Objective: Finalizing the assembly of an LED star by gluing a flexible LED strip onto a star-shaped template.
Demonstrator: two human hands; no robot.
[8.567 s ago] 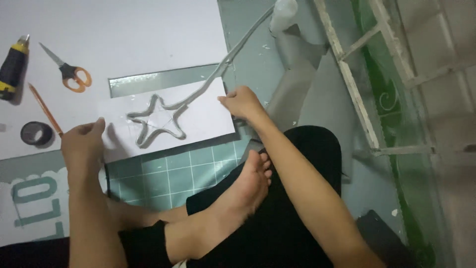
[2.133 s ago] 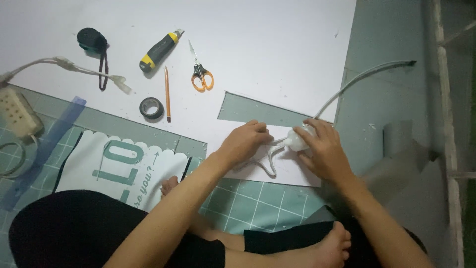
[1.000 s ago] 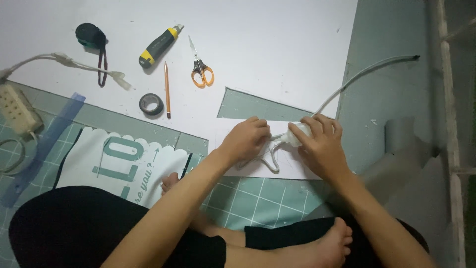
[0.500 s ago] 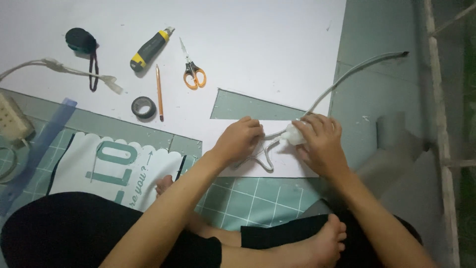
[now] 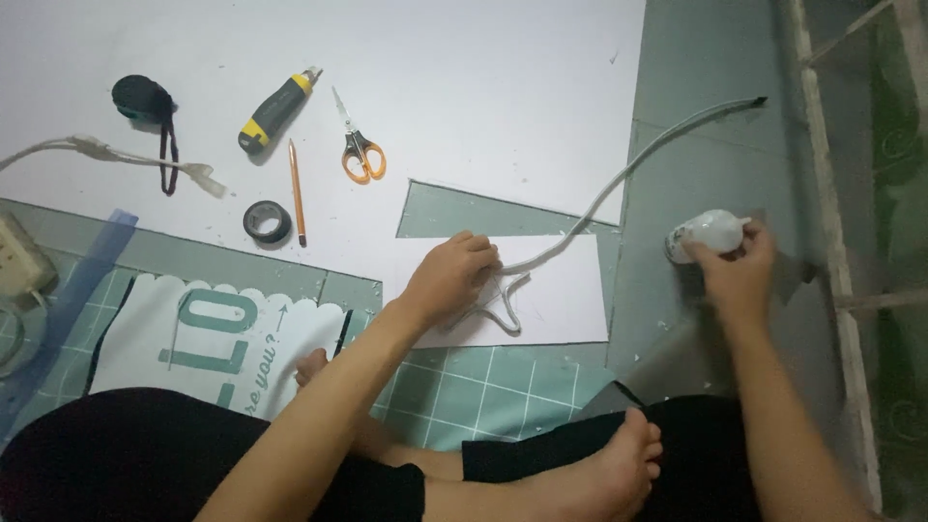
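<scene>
The left hand [image 5: 452, 278] lies knuckles up and curled on the star [image 5: 498, 304], a loop of pale strip bent into points, pinning it to the white board [image 5: 561, 300] near that board's front edge. The strip [image 5: 619, 184] runs from under the fingers away to the right, off the board and across the green mat [image 5: 696, 58] toward its far right corner. The right hand [image 5: 737, 275] is out on the mat by the board's right edge, fingers closed around a small white bottle [image 5: 706, 234] lying on its side. To do this well, the pinning hand should keep steady weight on the star so its points do not spring open, while the bottle comes in low and stays clear of the strip. Beyond the left hand, on the big white sheet [image 5: 483, 77], lie the scissors [image 5: 358, 150], knife [image 5: 275, 108], pencil [image 5: 296, 191] and tape roll [image 5: 266, 220].
</scene>
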